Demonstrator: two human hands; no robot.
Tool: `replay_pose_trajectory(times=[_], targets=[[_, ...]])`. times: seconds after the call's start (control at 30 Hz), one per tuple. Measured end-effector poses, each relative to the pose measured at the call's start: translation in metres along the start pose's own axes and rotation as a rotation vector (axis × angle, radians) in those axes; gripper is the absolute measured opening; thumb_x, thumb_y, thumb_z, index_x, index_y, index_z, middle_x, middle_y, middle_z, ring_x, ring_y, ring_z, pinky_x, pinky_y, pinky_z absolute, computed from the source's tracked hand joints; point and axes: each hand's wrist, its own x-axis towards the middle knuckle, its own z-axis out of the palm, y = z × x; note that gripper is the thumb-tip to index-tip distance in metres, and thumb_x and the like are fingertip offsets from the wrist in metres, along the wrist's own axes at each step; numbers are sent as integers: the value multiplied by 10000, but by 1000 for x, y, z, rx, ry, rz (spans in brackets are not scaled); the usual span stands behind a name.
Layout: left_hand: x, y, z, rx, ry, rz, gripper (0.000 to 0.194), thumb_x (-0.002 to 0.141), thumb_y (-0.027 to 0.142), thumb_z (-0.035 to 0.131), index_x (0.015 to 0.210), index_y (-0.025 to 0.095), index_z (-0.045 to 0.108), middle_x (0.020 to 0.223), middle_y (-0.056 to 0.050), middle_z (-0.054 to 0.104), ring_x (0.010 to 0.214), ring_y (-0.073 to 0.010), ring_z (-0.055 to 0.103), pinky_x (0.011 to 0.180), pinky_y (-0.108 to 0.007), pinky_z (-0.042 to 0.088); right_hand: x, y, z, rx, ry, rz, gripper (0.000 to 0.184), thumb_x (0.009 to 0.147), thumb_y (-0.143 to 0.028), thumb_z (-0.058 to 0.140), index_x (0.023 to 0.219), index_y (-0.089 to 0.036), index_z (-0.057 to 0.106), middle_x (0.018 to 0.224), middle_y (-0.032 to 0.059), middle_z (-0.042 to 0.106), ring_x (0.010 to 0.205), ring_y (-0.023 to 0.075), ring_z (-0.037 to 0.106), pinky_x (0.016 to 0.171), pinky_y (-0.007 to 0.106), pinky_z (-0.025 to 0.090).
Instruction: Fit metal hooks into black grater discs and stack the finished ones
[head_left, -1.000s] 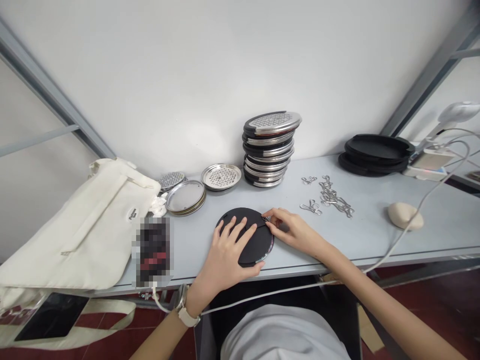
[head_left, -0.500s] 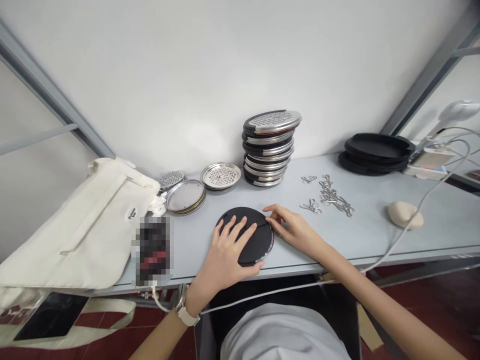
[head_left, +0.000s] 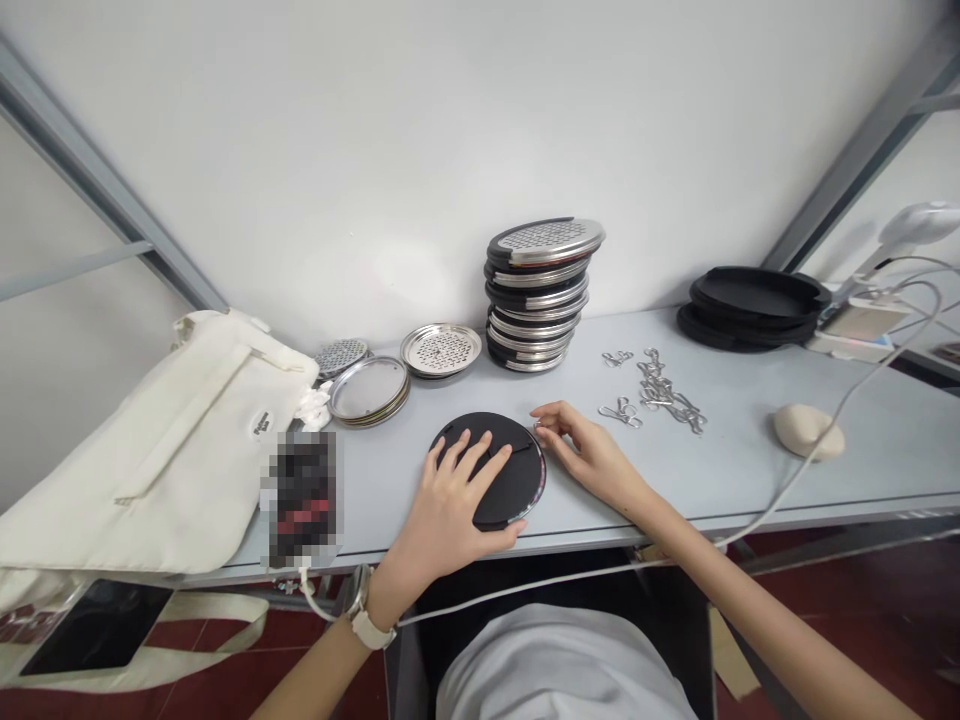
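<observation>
My left hand [head_left: 454,495] lies with fingers spread across a round black disc [head_left: 480,430], its thumb along the near edge. The disc rests flat on the table near the front and shows a shiny rim at its right side. My right hand [head_left: 581,450] is just beyond that right edge, thumb and forefinger pinched on a small silvery piece [head_left: 536,427], mostly covered by the fingers. Several wire metal clips [head_left: 660,390] lie to the right of this hand. Behind the disc rises a leaning stack of round metal graters with black rims [head_left: 536,300].
Perforated metal discs [head_left: 442,352] and plain metal lids [head_left: 369,388] sit at back left. A white bag [head_left: 165,440] and a pixelated object [head_left: 302,500] are leftward. Black round trays [head_left: 750,305], a beige mouse [head_left: 808,432] and a white cable [head_left: 862,385] are rightward.
My right fingertips have drawn slightly away from the disc's edge, to the right, with the small silvery piece. My left hand stays on the disc.
</observation>
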Motion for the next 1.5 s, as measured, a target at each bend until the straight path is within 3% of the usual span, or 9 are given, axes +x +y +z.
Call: replay_pose_trajectory(times=[0.2,0.5,0.77,1.03,1.23,1.5], targets=[[0,1,0,-5,-1,-5,738,799,482,653,1458,256,409,1513,-59,404,1392,-332,331,1141,-520,224,-2,-6,-3,-24,-40,-22,167,989,-314,424,923,-221,546,803,21,612,736,169,584,738,299,474],[0,0,0,10,20,8,756,781,485,674,1454,252,419,1496,-76,424,1377,-342,354,1132,-528,251,-2,-7,-3,-100,-25,13,165,1009,-355,365,1006,-236,479,674,-21,536,595,158,539,635,280,463],[1,0,1,-14,1,-6,752,795,505,653,1460,260,405,1516,-56,398,1390,-335,330,1143,-523,213,-3,-1,-1,-58,-26,-19,163,986,-287,431,1129,-217,465,808,17,598,754,176,592,734,304,483],[0,0,1,-8,-1,-9,744,800,503,649,1460,264,402,1515,-50,401,1392,-333,328,1142,-526,220,-1,-4,-3,-119,35,-111,113,974,-257,474,1021,-227,572,931,55,655,921,215,592,893,383,454],[0,-1,2,-6,1,-4,742,809,505,636,1467,263,394,1517,-55,398,1394,-337,324,1142,-531,208,2,-9,1,-51,10,-71,130,967,-270,485,996,-213,597,890,49,657,813,187,619,779,320,508],[0,0,2,14,11,-1,745,798,506,651,1459,263,407,1502,-61,417,1384,-333,344,1139,-524,230,2,-3,3,-61,-22,-74,186,962,-262,489,1030,-197,649,917,67,651,820,186,628,750,307,503]])
